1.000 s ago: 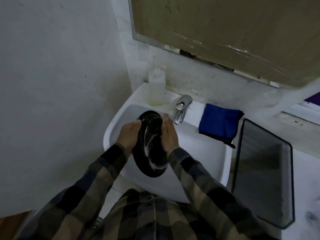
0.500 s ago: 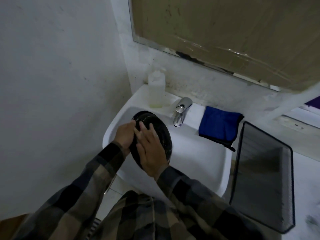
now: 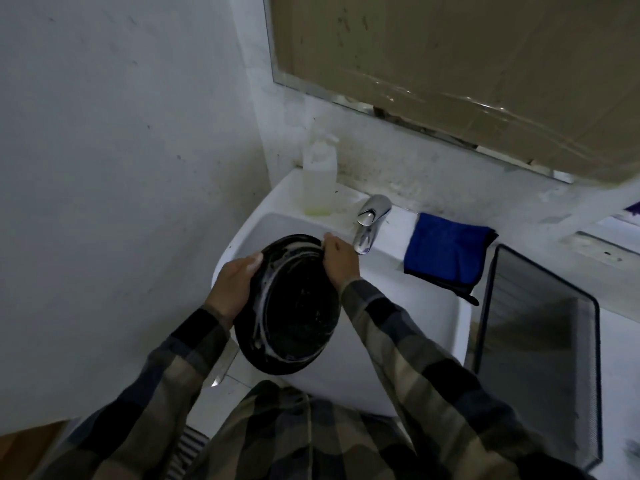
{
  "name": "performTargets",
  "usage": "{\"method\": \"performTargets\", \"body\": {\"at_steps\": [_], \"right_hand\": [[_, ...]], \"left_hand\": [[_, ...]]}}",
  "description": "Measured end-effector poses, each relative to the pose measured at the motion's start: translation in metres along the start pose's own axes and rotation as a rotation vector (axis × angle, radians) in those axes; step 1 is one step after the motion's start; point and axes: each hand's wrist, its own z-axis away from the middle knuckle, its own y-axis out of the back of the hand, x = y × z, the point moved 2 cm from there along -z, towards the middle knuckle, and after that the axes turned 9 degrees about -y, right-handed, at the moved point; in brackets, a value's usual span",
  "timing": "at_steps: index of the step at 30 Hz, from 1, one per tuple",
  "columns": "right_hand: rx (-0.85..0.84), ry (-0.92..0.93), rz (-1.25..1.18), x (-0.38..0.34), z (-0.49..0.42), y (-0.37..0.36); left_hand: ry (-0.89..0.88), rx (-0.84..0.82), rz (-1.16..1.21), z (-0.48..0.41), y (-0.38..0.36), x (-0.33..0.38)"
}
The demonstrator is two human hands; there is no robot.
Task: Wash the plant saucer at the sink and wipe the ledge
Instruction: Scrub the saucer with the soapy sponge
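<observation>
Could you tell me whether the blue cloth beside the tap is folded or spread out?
Folded: the blue cloth lies as a compact layered square on the sink rim.

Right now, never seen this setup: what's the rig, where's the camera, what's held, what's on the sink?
No machine here: a person wears a wide-angle camera on the head, looking down at their own bare hands, so there is one view only. The left hand and right hand each grip the rim of a black plant saucer, tilted over the white sink and streaked with suds. On the sink's back edge stand a clear soap bottle and a chrome tap; a folded blue cloth lies right of the tap. A black mesh tray sits beside the sink.
</observation>
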Motion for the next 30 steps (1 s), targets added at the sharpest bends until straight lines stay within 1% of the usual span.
{"method": "performTargets", "body": {"at_steps": [2,4,6,9,10,12,13,15,17,18,20,22,25,26,28,30], "right_hand": [[0.007,-0.027,0.068,0.002,0.002,0.0],[0.017,-0.008,0.09,-0.001,0.006,0.0],[0.019,-0.033,0.08,-0.006,0.011,0.003],[0.03,-0.067,0.078,-0.012,0.009,0.005],[0.044,-0.048,0.08,-0.016,0.01,0.006],[0.066,-0.018,-0.003,-0.028,0.013,0.013],[0.085,0.023,0.034,-0.035,0.015,0.018],[0.175,0.172,0.041,-0.049,0.017,0.025],[0.289,0.431,0.005,-0.058,0.023,0.029],[0.317,0.544,0.032,-0.057,0.028,0.028],[0.326,0.711,0.179,-0.051,0.033,0.022],[0.306,0.817,0.301,-0.045,0.041,0.015],[0.216,0.979,0.312,-0.033,0.047,0.011],[0.169,0.984,0.299,-0.029,0.047,0.011],[0.101,0.859,0.243,-0.021,0.045,0.012],[0.135,0.731,0.186,-0.015,0.044,0.011]], "left_hand": [[0.025,-0.013,0.0,0.0,0.005,-0.005],[0.073,-0.023,-0.01,-0.006,0.014,-0.008],[0.095,-0.068,-0.087,-0.02,0.024,-0.008],[0.093,-0.175,-0.11,-0.035,0.033,0.003],[0.063,-0.227,-0.143,-0.038,0.032,0.008],[0.011,-0.347,-0.259,-0.042,0.025,0.019],[0.002,-0.374,-0.273,-0.044,0.021,0.023],[-0.007,-0.373,-0.219,-0.045,0.014,0.028],[-0.008,-0.342,-0.088,-0.044,0.009,0.029],[-0.002,-0.312,-0.026,-0.043,0.005,0.029],[0.019,-0.232,0.038,-0.043,0.0,0.026],[0.033,-0.202,0.022,-0.04,-0.003,0.023],[0.061,-0.171,0.066,-0.033,-0.001,0.02],[0.054,-0.159,0.08,-0.031,0.0,0.018],[0.008,-0.17,0.076,-0.028,-0.002,0.015],[-0.006,-0.177,0.087,-0.026,-0.004,0.012]]}}
